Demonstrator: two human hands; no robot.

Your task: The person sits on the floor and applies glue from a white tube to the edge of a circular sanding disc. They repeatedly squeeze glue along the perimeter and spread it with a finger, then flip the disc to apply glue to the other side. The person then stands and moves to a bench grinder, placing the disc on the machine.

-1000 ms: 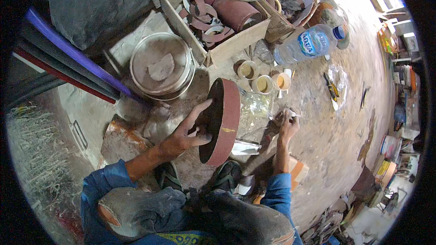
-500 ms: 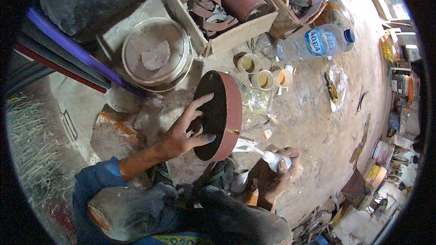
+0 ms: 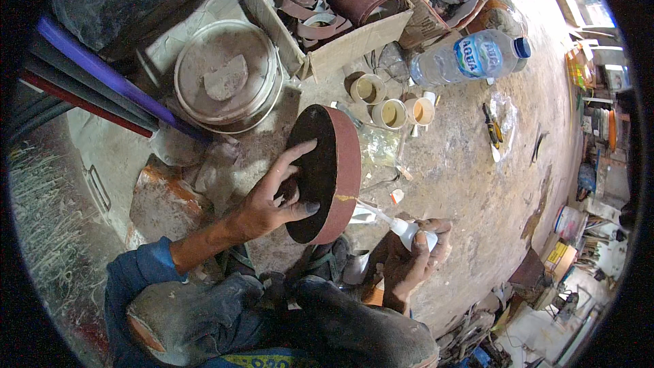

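Upright on its edge in front of me is a round sanding wheel (image 3: 328, 174), black on its flat face, with a brown-red sandpaper band around its rim. My left hand (image 3: 272, 194) grips it from the left, thumb and fingers against the black face; what the curled fingers hold there is partly hidden. A yellowish line crosses the band low on its right side. My right hand (image 3: 417, 252) is closed on a small white glue bottle (image 3: 407, 232). The bottle's long thin nozzle points up and left, its tip at or very near the yellowish line.
Behind the wheel stand several small cups (image 3: 390, 114) and a lidded bucket (image 3: 221, 76). A cardboard box (image 3: 357, 46) holds sandpaper strips and a roll. A clear water bottle (image 3: 470, 58) lies on its side. Pliers (image 3: 492, 126) lie on the floor at right.
The nozzle of the glue bottle has come up to the yellowish line on the band. The wheel stays in my left hand, and the whole view has shifted slightly.
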